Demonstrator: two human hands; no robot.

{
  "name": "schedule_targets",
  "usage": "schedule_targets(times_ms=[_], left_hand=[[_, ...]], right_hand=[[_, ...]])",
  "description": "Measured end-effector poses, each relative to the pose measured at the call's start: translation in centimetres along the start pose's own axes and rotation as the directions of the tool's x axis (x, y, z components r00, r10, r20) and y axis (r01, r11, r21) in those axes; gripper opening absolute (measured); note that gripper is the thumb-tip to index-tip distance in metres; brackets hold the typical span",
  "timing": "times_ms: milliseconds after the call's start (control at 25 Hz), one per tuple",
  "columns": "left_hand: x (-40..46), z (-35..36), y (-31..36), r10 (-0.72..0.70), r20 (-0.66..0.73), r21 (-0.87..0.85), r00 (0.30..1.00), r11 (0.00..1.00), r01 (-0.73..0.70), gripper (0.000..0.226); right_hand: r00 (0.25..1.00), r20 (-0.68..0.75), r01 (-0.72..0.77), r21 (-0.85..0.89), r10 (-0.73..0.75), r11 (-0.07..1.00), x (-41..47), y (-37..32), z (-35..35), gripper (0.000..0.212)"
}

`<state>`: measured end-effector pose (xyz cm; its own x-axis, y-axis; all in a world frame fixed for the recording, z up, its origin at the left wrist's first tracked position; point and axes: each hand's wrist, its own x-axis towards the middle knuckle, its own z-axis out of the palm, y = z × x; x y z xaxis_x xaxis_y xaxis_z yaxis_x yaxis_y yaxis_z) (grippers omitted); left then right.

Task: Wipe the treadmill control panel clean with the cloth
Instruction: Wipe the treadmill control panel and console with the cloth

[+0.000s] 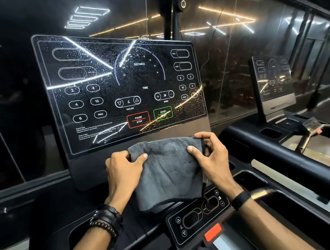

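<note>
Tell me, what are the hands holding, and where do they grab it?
Both hands hold the grey cloth by its top corners: the left hand pinches the upper left corner, the right hand the upper right.

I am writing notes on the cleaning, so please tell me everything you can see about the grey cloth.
The grey cloth looks like soft, plush microfibre, folded into a thick pad. It hangs below the droplet-covered control panel, its lower edge hanging in front of the small lower console. The left hand and right hand grip its upper corners, thumbs in front. It does not yet touch the glass.
</note>
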<state>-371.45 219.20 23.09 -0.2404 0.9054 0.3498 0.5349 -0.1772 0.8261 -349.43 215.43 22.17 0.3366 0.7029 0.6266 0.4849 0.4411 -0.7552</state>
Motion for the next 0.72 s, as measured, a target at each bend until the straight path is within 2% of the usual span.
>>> schedule_targets(times_ms=[200,320,400,480,600,720], left_hand=[[1.0,0.1,0.1,-0.015,0.107,0.18,0.994,0.984,-0.004,0.053],[1.7,0.1,0.4,-0.041,0.151,0.192,0.988,0.981,0.011,0.054],[2.3,-0.1,0.1,-0.03,0.228,0.078,0.973,0.997,0.012,0.052],[2.8,-0.4,-0.4,0.014,0.34,-0.172,0.94,0.984,0.048,0.052],[3.3,-1.3,-0.2,0.14,0.369,-0.421,0.919,0.906,0.032,0.028],[3.1,-2.1,0.7,0.305,0.394,-0.547,0.867,0.836,-0.045,0.036]], right_hand=[[1.0,0.023,0.014,-0.011,-0.013,1.0,0.4,-0.3,-0.1,0.032],[0.999,0.045,0.018,-0.047,-0.016,0.999,0.9,0.3,-0.4,0.03],[0.998,0.063,0.008,-0.049,-0.005,0.999,1.2,0.6,-0.9,0.028],[0.996,0.082,-0.02,0.002,0.02,1.0,1.5,0.6,-1.6,0.022],[0.985,0.164,-0.081,0.112,0.062,0.99,2.1,0.8,-2.7,0.015],[0.961,0.257,-0.165,0.222,0.106,0.961,3.1,0.6,-3.7,0.009]])
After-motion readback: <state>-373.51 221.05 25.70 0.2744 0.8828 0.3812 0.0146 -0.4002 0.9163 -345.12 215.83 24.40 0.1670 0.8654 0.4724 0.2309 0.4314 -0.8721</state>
